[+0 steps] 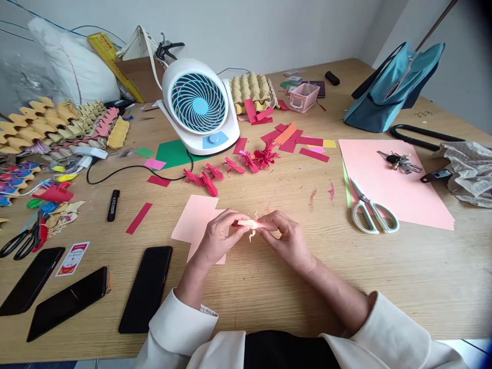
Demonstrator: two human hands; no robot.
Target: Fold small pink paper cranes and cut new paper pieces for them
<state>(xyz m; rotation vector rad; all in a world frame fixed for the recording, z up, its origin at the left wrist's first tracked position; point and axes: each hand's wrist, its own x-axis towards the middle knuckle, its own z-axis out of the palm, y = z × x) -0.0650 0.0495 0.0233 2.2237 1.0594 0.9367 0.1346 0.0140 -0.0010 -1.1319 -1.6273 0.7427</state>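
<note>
Both hands pinch a small folded piece of light pink paper (249, 224) with cut strips sticking out above and below it. My left hand (219, 236) is closed on its left end, and my right hand (286, 241) grips the right end between thumb and fingers. Flat pink paper sheets (194, 218) lie under and beside my left hand. Beyond the hands runs a row of crimson cut-paper flowers (232, 165). White-handled scissors (371, 212) rest partly on a stack of larger pink paper (403, 189) at the right.
A white fan (200, 107) stands at the back, with crimson paper strips (284, 136) near it. Several black phones (146, 289) and a marker (113, 205) lie at the left. Egg trays (253, 89), a pink basket (303, 97) and a blue bag (392, 92) are farther back.
</note>
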